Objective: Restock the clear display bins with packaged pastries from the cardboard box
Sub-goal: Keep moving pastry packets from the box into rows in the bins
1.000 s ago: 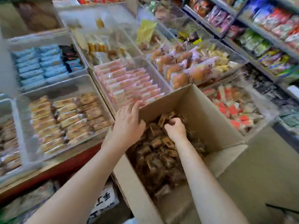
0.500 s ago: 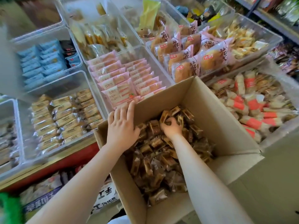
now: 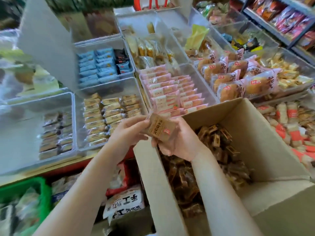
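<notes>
head view, hands at the box rim. i had both hands on a small stack of brown packaged pastries [image 3: 159, 127], lifted clear of the cardboard box [image 3: 252, 140] and held over its near-left corner. my left hand [image 3: 129, 132] closed its grip on the stack's left edge, fingers on top and thumb under; my right hand [image 3: 179, 140] cupped the stack from below and from the right, its grip closed on the same packets. how many packets the stack held i could not tell.

the box sat at 5 o'clock from the stack, with many more brown packets [image 3: 213, 150] loose inside it. at 9 o'clock lay a clear display bin [image 3: 109, 87] with tidy rows of tan packets [image 3: 110, 116]; farther out at 9 o'clock, a second bin [image 3: 22, 133] held only a few darker packets [image 3: 56, 133] along its right side and much bare floor. at 12 o'clock, just beyond the stack, stood the bin of pink packets [image 3: 172, 92].

judged step: squaring the stack before carrying it to a bin. to do it well, i would have matched the wrapper to the right bin first; blur left the print unreadable, so that match stayed uncertain. i would have kept the packets face-up and aligned, pressed lightly so the pastry did not crush, then set them down as a continuing row rather than dropping them.
</notes>
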{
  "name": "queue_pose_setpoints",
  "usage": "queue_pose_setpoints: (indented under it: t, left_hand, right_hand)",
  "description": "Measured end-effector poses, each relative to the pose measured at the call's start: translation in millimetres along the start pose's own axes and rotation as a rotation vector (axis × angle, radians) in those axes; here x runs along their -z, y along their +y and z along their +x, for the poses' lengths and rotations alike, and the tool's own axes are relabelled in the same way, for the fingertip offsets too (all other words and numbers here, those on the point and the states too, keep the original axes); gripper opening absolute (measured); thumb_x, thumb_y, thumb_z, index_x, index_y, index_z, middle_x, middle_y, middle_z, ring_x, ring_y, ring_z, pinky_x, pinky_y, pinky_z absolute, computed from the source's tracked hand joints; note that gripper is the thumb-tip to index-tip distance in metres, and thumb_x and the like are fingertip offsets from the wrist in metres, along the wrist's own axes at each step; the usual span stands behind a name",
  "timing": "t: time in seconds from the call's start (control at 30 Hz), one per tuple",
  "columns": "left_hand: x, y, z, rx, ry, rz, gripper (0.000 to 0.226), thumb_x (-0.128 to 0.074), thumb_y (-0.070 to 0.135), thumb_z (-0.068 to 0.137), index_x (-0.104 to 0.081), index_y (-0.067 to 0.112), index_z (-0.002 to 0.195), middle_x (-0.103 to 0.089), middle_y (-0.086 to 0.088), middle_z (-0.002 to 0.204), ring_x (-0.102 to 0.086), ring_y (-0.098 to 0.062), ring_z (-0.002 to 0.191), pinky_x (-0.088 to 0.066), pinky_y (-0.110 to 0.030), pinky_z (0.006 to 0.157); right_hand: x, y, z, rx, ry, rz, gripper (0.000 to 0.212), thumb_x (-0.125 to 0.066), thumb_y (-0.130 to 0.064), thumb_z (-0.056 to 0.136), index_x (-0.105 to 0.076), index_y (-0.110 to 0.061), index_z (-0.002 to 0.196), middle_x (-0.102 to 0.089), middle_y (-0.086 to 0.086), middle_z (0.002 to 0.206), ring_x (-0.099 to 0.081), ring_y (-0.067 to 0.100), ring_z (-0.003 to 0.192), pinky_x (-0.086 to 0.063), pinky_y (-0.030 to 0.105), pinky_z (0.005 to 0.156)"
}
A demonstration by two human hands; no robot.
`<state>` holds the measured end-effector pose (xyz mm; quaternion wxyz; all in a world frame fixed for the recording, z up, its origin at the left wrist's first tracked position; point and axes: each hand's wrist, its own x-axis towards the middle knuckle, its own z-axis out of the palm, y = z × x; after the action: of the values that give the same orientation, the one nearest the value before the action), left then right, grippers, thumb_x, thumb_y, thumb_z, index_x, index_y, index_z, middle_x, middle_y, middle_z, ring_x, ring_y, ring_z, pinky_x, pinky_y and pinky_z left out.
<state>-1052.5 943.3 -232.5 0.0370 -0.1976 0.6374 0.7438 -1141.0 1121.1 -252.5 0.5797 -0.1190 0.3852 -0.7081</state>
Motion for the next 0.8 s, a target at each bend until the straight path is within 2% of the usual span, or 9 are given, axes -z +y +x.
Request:
queue_pose_setpoints:
  t: [0.07, 0.17, 0.27, 0.37, 0.47, 0.57, 0.67, 0.73, 0.8]
  left_hand:
    - [39, -3, -20, 0.010, 0.089, -0.028, 0.037, -0.074, 0.032, 0.088, -0.072, 0.009, 0.117, -0.072, -0.025, 0.101, -0.068, -0.039, 0.089, -0.058, -0.049, 0.086]
    - [104, -6, -52, 0.001, 0.202, -0.019, 0.016, -0.060, 0.015, 0.099, -0.072, 0.008, 0.106, -0.076, -0.005, 0.083, -0.072, -0.016, 0.077, -0.059, -0.024, 0.064]
    - [184, -21, -78, -0.016, 0.303, 0.070, 0.010, -0.064, 0.018, 0.097, -0.073, 0.023, 0.101, -0.076, 0.010, 0.080, -0.068, -0.003, 0.072, -0.053, -0.015, 0.061]
    - [263, -40, -108, -0.010, 0.369, 0.136, 0.014, -0.065, 0.028, 0.098, -0.072, 0.030, 0.110, -0.077, 0.014, 0.092, -0.069, 0.000, 0.084, -0.054, -0.016, 0.071]
    - [344, -72, -132, -0.043, 0.607, 0.179, 0.019, -0.063, 0.038, 0.096, -0.072, 0.030, 0.110, -0.074, 0.010, 0.100, -0.067, -0.005, 0.098, -0.049, -0.027, 0.085]
    - [425, -116, -146, 0.048, 0.831, 0.715, 0.049, -0.050, 0.034, 0.089, -0.065, 0.011, 0.129, -0.063, -0.013, 0.126, -0.056, -0.035, 0.117, -0.041, -0.047, 0.103]
    - [462, -146, -153, 0.168, 0.697, 0.964, 0.060, -0.039, 0.037, 0.098, -0.040, 0.011, 0.152, -0.054, -0.015, 0.140, -0.046, -0.035, 0.130, -0.027, -0.049, 0.114]
    - [469, -158, -151, 0.153, 0.631, 1.050, 0.068, -0.018, 0.047, 0.097, -0.026, 0.018, 0.158, -0.052, -0.010, 0.142, -0.042, -0.028, 0.134, -0.023, -0.046, 0.117]
    - [470, -162, -149, 0.117, 0.629, 1.052, 0.068, -0.016, 0.045, 0.096, -0.025, 0.019, 0.159, -0.053, -0.007, 0.141, -0.041, -0.027, 0.133, -0.022, -0.046, 0.115]
  right_hand:
    - [-30, 15, 31, -0.050, 0.097, -0.130, 0.062, -0.021, -0.048, 0.106, -0.065, -0.007, 0.125, -0.061, 0.030, 0.092, -0.057, 0.035, 0.062, -0.042, 0.033, 0.050]
    - [-87, 38, 76, -0.020, 0.290, -0.344, 0.050, -0.036, -0.044, 0.107, -0.072, -0.009, 0.112, -0.066, 0.032, 0.091, -0.066, 0.026, 0.063, -0.051, 0.031, 0.059]
    - [-139, 70, 133, -0.011, 0.361, -0.618, 0.028, -0.052, -0.030, 0.104, -0.073, -0.011, 0.104, -0.075, 0.005, 0.085, -0.069, 0.010, 0.070, -0.049, 0.023, 0.063]
    - [-189, 104, 194, -0.091, 0.265, -0.878, 0.020, -0.059, -0.038, 0.100, -0.072, -0.024, 0.107, -0.077, -0.001, 0.091, -0.071, 0.021, 0.078, -0.052, 0.036, 0.068]
    - [-227, 140, 261, -0.100, 0.285, -0.948, 0.016, -0.063, -0.037, 0.098, -0.071, -0.026, 0.107, -0.075, -0.008, 0.092, -0.068, 0.007, 0.077, -0.054, 0.029, 0.070]
    - [-249, 174, 330, -0.029, 0.355, -1.016, 0.012, -0.068, -0.033, 0.093, -0.065, -0.028, 0.103, -0.073, -0.006, 0.100, -0.068, 0.013, 0.096, -0.055, 0.032, 0.084]
    - [-260, 204, 385, -0.014, 0.405, -1.155, 0.022, -0.072, -0.023, 0.091, -0.061, -0.021, 0.111, -0.067, -0.007, 0.104, -0.063, 0.012, 0.099, -0.050, 0.023, 0.082]
    - [-262, 223, 410, -0.066, 0.397, -1.272, 0.028, -0.074, -0.023, 0.089, -0.061, -0.019, 0.114, -0.068, -0.004, 0.109, -0.063, 0.015, 0.103, -0.052, 0.032, 0.090]
    - [-261, 237, 424, -0.136, 0.385, -1.400, 0.033, -0.076, -0.023, 0.086, -0.063, -0.018, 0.116, -0.069, -0.001, 0.114, -0.063, 0.018, 0.107, -0.051, 0.036, 0.094]
